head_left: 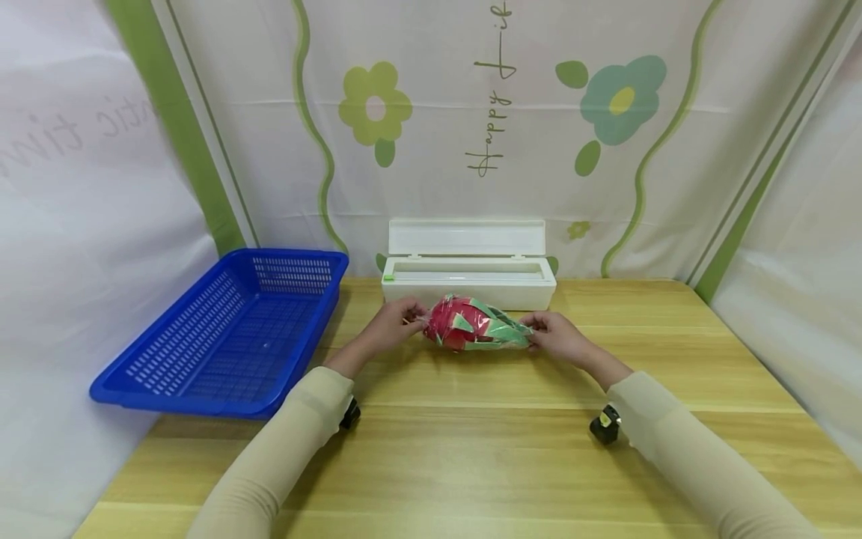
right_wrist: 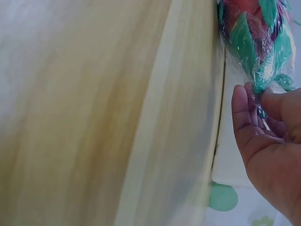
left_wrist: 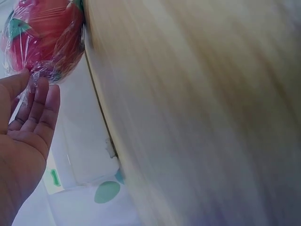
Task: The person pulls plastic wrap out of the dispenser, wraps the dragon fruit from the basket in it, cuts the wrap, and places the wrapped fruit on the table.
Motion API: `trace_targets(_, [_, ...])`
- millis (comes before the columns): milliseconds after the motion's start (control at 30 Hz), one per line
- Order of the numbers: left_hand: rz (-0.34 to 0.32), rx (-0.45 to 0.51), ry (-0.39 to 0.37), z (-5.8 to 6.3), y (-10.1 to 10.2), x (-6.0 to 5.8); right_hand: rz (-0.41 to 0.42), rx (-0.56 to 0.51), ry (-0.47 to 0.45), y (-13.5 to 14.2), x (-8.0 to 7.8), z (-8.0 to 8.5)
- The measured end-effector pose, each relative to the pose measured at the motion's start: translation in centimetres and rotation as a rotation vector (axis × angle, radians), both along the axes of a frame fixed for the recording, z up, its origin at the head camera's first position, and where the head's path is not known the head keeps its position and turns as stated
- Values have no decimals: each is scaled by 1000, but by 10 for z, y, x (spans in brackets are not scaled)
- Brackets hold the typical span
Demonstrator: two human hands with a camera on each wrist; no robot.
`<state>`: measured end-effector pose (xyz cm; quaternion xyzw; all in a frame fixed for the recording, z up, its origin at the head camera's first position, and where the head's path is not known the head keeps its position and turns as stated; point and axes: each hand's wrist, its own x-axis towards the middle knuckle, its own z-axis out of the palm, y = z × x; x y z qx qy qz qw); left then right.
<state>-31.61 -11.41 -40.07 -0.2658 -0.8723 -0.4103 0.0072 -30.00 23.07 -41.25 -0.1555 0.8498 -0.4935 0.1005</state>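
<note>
A dragon fruit (head_left: 465, 323), red with green scales, is wrapped in clear plastic film and held between both hands in the head view. My left hand (head_left: 397, 320) pinches the gathered film at the red end; in the left wrist view thumb and fingertips (left_wrist: 52, 92) meet on the twisted film. At the green, leafy end my right hand (head_left: 555, 335) pinches the other film end, with thumb and forefinger around it in the right wrist view. Right behind the fruit stands a white cling film box (head_left: 471, 293) with its lid (head_left: 466, 238) raised.
A blue plastic basket (head_left: 296, 352) with perforated sides stands at the left of the wooden table (head_left: 485, 464). White cloth (head_left: 438, 112) printed with flowers and lettering hangs behind the table and at both sides.
</note>
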Motion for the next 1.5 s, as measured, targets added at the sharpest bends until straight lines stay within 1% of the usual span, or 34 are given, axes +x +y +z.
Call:
trace_targets(267, [10, 9, -3, 0, 0, 2, -31, -12, -21, -3, 0, 0])
trace_targets(433, [9, -7, 14, 0, 0, 1, -5, -38, 25, -3, 1, -1])
trace_targets(500, [12, -15, 25, 0, 0, 1, -4, -41, 39, -2, 1, -2])
trace_targets(700, [27, -13, 78, 0, -2, 3, -60, -14, 18, -5, -1, -4])
trace_targets(833, [39, -8, 98, 1, -2, 4, -59, -9, 24, -6, -1, -3])
trace_targets(1100, [68, 20, 42, 0, -4, 6, -44, -8, 12, -6, 0, -2])
trace_targets(1300, [74, 3, 72, 0, -5, 7, -41, -16, -2, -3, -1, -3])
trace_targets(1500, [76, 1, 79, 2, -7, 10, -42, -16, -22, 2, 1, 4])
